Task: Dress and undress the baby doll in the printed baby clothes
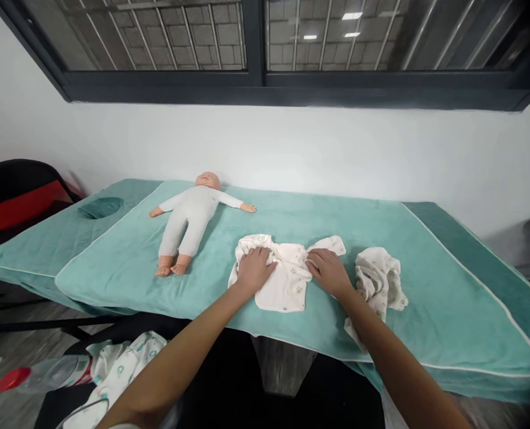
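A small white baby shirt [286, 289] with a tiny print lies spread near the front edge of the green-covered bed. My left hand [256, 271] rests on its left part, fingers laid out over the cloth. At the other side, my right hand [329, 271] touches the shirt beside its right sleeve [329, 244], fingers stretched and thumb apart. The sleeve points out to the right. Right of that hand sits a crumpled white printed baby garment [378, 277], partly behind my right forearm. A baby doll [192, 208] in a white bodysuit lies on its back to the left.
The bed [452, 316] has a green plush cover and a face hole [101, 207] at its left end. Below left are printed clothes [128, 363] and a bottle with a red cap [52, 374]. A black and red chair [18, 202] stands left; a window [256, 89] is above.
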